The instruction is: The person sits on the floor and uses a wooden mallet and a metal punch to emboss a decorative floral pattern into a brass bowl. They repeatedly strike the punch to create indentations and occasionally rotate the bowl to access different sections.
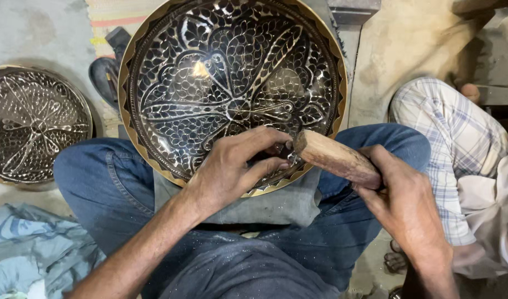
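Seen from above, a seated person in jeans works over the lap. The right hand grips a wooden mallet, its head beside the left fingers. The left hand is pinched shut around a small tool, mostly hidden, at the near rim of a large round engraved plate that leans on the knees. Farther left a second engraved plate lies on the floor. At right, another person's checked sleeve.
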